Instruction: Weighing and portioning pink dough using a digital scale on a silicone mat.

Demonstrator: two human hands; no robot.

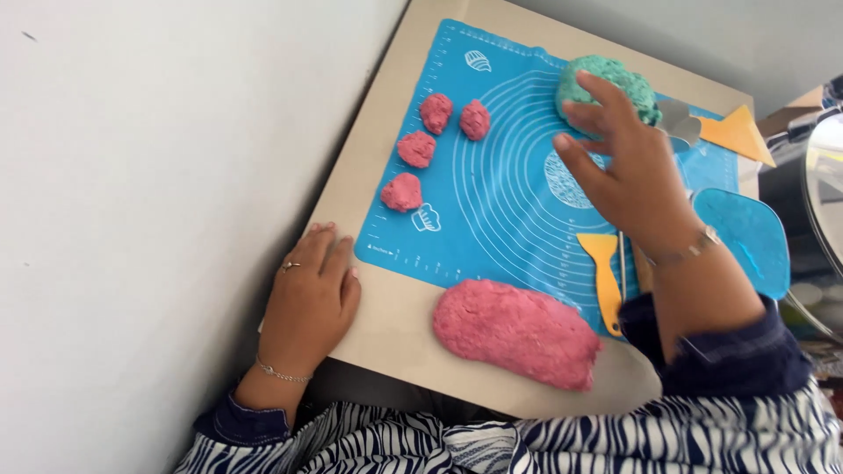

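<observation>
A blue silicone mat (509, 202) lies on a beige table (395, 307). My left hand (309, 298) rests flat on the table's near left edge, fingers apart, beside the mat's corner. My right hand (628, 167) hovers over the mat with fingers spread, its fingertips close to a green dough lump (615, 83) at the far side. A large pink dough slab (518, 332) lies at the mat's near edge. Several small pink dough balls (417, 147) sit along the left part of the mat.
A yellow scraper (604, 276) lies on the mat under my right wrist. A metal scraper (680, 121) and a yellow triangular tool (738, 133) lie by the green lump. A blue translucent piece (746, 237) sits at the right. A white wall (158, 175) borders the table's left.
</observation>
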